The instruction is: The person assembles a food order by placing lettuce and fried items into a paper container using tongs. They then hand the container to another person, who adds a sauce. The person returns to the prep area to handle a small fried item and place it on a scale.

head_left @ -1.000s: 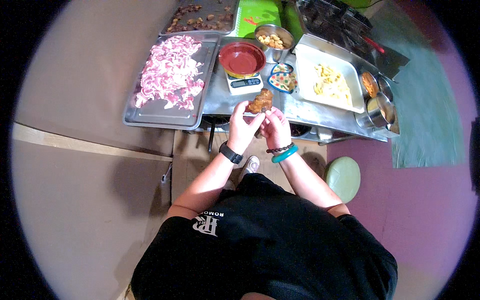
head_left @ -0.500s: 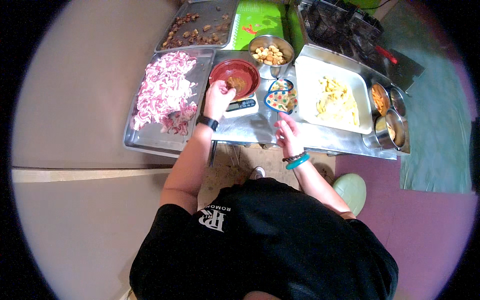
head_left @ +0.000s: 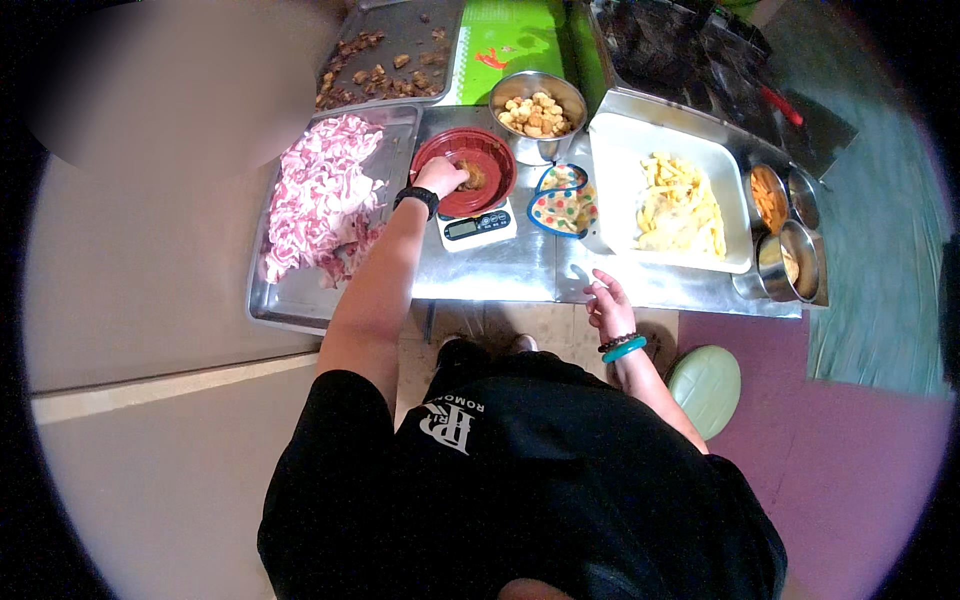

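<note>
While the left hand (head_left: 440, 178) is resting inside the red bowl (head_left: 503, 172): its fingers are lying close together against the brown piece, and from here I am not managing to tell whether they are pinching it
Brown piece (head_left: 472, 177): it is showing within the bowl at the fingertips; I am judging that a low, soft release is suiting it best, clear of the fluted wall
Digital scale (head_left: 480, 228): it is standing under the bowl, so I am favouring wrist and fingers wholly off the rim before trusting a reading
Right hand (head_left: 610, 303): it is hanging loosely curled, apart from the left, near the table (head_left: 500, 272) edge; I am judging it well placed, away from the scale
Raw-meat tray (head_left: 396, 160): it is bearing thin pink-and-white slices (head_left: 322, 190)
Browned-pieces tray (head_left: 390, 25): it is carrying scattered dark chunks (head_left: 374, 76)
Steel pot (head_left: 540, 150): it is holding golden chunks (head_left: 540, 113)
White tub (head_left: 619, 180): it is holding yellow strips (head_left: 680, 205)
Small steel pots (head_left: 768, 268): one is holding orange sticks (head_left: 768, 198), another something pale I am not making out
</note>
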`<state>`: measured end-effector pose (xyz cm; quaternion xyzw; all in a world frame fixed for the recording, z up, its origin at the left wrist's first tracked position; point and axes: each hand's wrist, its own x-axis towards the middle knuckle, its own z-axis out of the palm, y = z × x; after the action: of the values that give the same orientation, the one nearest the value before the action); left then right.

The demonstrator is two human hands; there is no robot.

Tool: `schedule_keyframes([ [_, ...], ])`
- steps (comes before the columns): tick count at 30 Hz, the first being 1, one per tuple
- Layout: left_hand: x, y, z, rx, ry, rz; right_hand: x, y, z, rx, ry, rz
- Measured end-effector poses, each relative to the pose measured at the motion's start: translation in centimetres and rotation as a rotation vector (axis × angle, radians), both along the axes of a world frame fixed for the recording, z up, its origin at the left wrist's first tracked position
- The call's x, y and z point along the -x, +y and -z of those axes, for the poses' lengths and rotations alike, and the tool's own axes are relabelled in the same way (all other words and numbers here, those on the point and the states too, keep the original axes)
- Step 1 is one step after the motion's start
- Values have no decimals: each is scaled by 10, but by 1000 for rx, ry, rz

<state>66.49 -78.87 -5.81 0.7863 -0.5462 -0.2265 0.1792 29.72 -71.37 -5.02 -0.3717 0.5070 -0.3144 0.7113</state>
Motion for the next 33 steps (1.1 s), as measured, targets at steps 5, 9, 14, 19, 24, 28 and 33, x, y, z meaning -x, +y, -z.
schedule_keyframes([
  [5,-11,-9,23,-19,90,-7,-8,11,7,-42,68,14],
  [9,-12,-13,17,-95,47,35,-21,20,6,-29,122,10],
  [14,-13,-2,-7,56,-119,129,-38,30,-2,39,81,78],
  [19,41,56,-71,472,175,177,-43,41,-7,74,-3,81],
  [24,137,127,-61,560,315,695,-92,71,-43,-100,-671,49],
  [28,148,143,-58,554,174,891,-101,97,-82,-150,-835,159],
  [33,165,149,-56,573,156,1163,-101,100,-35,53,-1079,541],
])
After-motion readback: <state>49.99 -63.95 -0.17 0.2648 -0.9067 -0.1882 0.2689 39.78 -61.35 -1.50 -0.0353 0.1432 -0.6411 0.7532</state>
